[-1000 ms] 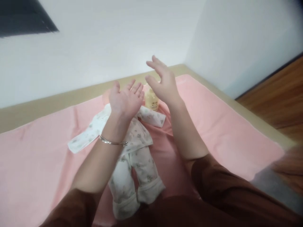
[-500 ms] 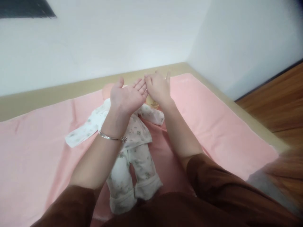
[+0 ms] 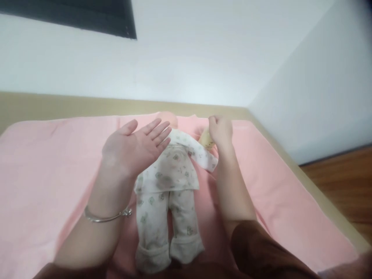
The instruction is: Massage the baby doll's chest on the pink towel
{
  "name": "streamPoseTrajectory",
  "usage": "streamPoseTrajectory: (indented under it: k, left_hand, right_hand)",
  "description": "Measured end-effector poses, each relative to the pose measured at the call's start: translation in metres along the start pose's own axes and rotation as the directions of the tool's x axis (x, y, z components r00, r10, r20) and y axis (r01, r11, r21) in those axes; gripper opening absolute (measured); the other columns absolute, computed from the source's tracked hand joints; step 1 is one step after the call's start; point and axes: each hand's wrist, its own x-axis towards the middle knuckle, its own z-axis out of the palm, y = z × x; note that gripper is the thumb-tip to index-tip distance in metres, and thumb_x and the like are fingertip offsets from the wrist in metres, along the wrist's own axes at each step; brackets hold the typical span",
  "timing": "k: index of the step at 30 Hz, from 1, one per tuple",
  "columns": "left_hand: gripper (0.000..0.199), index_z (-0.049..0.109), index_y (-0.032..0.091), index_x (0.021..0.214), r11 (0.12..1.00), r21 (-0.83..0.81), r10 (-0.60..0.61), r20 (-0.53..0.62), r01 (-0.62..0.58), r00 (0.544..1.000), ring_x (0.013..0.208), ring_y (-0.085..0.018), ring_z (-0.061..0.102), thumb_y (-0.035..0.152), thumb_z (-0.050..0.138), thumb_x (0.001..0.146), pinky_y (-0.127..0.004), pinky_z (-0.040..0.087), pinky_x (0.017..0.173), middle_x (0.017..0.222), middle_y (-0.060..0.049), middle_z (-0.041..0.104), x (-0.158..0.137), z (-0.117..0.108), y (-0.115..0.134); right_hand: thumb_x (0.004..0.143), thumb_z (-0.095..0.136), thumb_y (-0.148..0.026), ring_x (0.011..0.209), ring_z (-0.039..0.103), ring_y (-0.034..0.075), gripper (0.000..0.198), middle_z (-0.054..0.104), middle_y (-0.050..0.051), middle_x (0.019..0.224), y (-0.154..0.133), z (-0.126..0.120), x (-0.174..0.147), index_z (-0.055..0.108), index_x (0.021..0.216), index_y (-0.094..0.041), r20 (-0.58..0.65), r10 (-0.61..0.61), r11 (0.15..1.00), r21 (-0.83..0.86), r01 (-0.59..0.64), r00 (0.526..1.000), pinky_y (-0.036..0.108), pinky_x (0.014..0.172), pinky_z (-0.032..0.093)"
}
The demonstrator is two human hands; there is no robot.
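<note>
My left hand (image 3: 135,149) is raised palm up with its fingers stretched out and nothing on it; a silver bangle circles the wrist. To the right, my right hand (image 3: 222,130) is closed, its fingers curled at a small yellow bottle (image 3: 206,139) with dark marks, partly hidden by the hand. Between my forearms lies a small white printed baby top (image 3: 177,166) with a long sleeve reaching right. Matching baby trousers (image 3: 154,221) with turned-up cuffs extend toward me. A rounded skin-toned shape, perhaps a doll's head (image 3: 167,117), shows past the collar.
A pink sheet (image 3: 279,186) with creases covers the surface under the clothes. Its beige border (image 3: 72,104) runs along a white wall (image 3: 188,69), with a corner at the right. Wooden flooring (image 3: 343,182) lies beyond the right edge. A dark panel (image 3: 87,17) hangs at upper left.
My hands have moved apart: the left away to the left, the right to the right, its fingers now more curled. The camera view has also turned, and more of the baby top is visible.
</note>
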Motion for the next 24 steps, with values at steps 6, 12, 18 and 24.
streamPoseTrajectory:
  k: [6,12,18,24]
  left_hand:
    - [0.057,0.019,0.022,0.16,0.984,-0.044,0.174,0.053,-0.171,0.983,0.148,-0.022,0.04,0.034,0.017,0.105,-0.044,0.041,0.116,0.16,-0.01,0.041,-0.021,-0.005,0.022]
    - [0.057,0.025,0.021,0.159,0.983,0.01,0.183,-0.019,-0.183,0.983,0.147,-0.021,0.043,0.037,0.021,0.105,-0.036,0.045,0.114,0.153,-0.01,0.051,-0.02,-0.002,0.016]
    - [0.056,0.03,0.021,0.157,0.996,0.03,0.083,-0.019,-0.082,0.996,0.142,-0.023,0.049,0.038,0.024,0.104,-0.041,0.043,0.118,0.152,-0.012,0.052,-0.017,0.006,0.004]
    - [0.056,0.032,0.019,0.156,0.999,0.002,0.052,-0.052,-0.052,0.997,0.14,-0.022,0.052,0.037,0.025,0.104,-0.039,0.045,0.117,0.15,-0.014,0.054,-0.019,0.011,-0.005]
  right_hand:
    - [0.082,0.043,-0.028,0.06,0.04,0.016,0.026,0.041,-0.002,0.056,-0.001,0.004,0.003,0.044,0.056,-0.023,-0.048,0.162,0.985,0.075,-0.158,0.986,0.03,0.062,0.032]
    - [0.08,0.044,-0.027,0.078,0.058,0.02,0.023,0.06,0.002,0.07,0.003,0.002,0.004,0.064,0.072,-0.02,-0.042,0.119,0.982,0.154,-0.111,0.992,0.031,0.075,0.044]
    - [0.084,0.047,-0.035,0.088,0.064,0.022,0.031,0.066,0.004,0.083,0.007,-0.008,0.002,0.071,0.095,-0.019,0.004,0.159,0.956,0.25,-0.155,0.987,0.039,0.089,0.05]
    - [0.087,0.048,-0.029,0.114,0.063,0.022,0.046,0.064,0.01,0.124,-0.012,-0.023,-0.011,0.058,0.132,-0.021,-0.232,0.207,0.886,0.457,-0.081,0.951,0.046,0.106,0.048]
